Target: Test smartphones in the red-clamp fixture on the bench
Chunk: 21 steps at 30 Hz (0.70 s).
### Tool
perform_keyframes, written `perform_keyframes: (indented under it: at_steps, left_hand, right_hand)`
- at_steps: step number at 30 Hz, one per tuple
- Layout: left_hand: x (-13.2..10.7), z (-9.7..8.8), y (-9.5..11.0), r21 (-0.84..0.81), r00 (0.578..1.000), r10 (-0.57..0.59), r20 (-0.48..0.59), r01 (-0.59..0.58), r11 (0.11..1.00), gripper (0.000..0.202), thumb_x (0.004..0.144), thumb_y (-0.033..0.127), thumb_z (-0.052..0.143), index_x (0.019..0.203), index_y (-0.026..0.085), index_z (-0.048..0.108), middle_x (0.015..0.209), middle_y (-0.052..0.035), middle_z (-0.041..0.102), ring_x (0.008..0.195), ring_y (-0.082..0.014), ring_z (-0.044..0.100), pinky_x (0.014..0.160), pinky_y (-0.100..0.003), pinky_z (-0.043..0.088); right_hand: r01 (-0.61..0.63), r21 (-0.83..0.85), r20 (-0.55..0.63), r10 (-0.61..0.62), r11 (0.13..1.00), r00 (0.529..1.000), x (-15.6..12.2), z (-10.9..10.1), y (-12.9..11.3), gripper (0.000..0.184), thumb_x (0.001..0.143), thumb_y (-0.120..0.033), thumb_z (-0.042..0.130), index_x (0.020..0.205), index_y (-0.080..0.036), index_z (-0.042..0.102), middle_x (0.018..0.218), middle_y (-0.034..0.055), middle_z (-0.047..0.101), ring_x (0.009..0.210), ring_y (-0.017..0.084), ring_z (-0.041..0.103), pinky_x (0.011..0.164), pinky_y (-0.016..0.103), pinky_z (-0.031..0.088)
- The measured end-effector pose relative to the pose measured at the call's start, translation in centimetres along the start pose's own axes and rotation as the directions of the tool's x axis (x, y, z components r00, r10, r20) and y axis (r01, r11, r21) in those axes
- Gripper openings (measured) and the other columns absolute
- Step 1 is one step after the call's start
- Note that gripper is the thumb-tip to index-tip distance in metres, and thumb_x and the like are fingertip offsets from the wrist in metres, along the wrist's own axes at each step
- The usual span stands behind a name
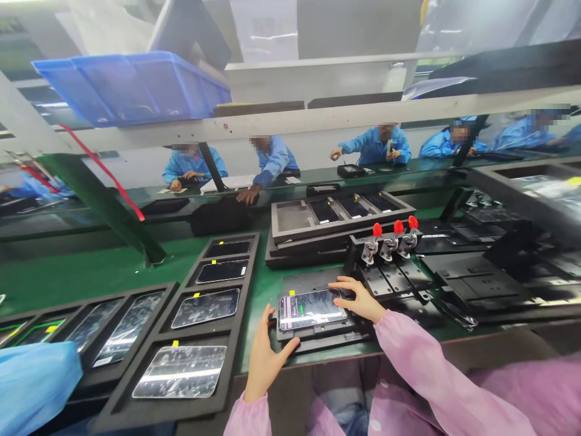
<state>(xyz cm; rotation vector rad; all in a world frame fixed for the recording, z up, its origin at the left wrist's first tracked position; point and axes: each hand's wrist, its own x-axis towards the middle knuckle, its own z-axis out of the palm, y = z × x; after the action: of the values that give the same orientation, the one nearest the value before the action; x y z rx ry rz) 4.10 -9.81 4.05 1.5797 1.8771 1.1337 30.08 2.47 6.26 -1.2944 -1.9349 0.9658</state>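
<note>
A smartphone (311, 309) with a glossy, reflective screen lies in a black fixture (318, 338) on the green bench, a small yellow tag at its upper edge. My right hand (358, 297) comes in from the right, its fingers resting on the phone's right end. My left hand (267, 354) stands open at the phone's lower left, touching the fixture's edge and holding nothing. Both pink sleeves run toward me. Black foam trays (181, 412) to the left hold several glass-fronted phones. The phone's underside is hidden.
Clamps with red knobs (390, 242) stand just beyond my right hand. Black fixtures (476, 284) fill the right side, and a stacked foam tray (340, 218) lies ahead. Several blue-clad co-workers sit across the line. A blue plastic bin (131, 88) sits overhead.
</note>
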Motion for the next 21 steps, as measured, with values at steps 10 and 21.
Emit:
perform_keyframes:
  at_steps: [10,21]
  left_hand:
    - [-0.1,-0.2,0.2,-0.036,0.999,0.038,0.002,-0.038,0.999,0.087,0.073,0.044,0.063,0.141,0.027,0.012,0.134,-0.007,0.043,0.11,-0.0229,0.053,0.097,-0.042,0.04]
    - [0.0,-0.2,-0.2,-0.045,1.0,0.025,0.001,-0.025,0.999,0.086,0.072,0.045,0.064,0.14,0.028,0.014,0.134,-0.0077,0.043,0.112,-0.0237,0.052,0.098,-0.043,0.039]
  right_hand:
    - [0.11,-0.064,-0.044,-0.112,0.992,0.993,-0.5,0.2,-1.6,0.053,0.075,-0.039,0.06,0.124,-0.024,0.051,0.131,0.0096,0.045,0.124,0.023,0.039,0.106,0.044,0.026]
    - [0.371,-0.266,0.527,-0.188,0.89,0.829,3.0,3.3,-8.5,0.123,0.031,-0.046,0.082,0.139,-0.021,0.029,0.128,0.02,0.048,0.118,0.043,0.04,0.094,0.073,0.01]
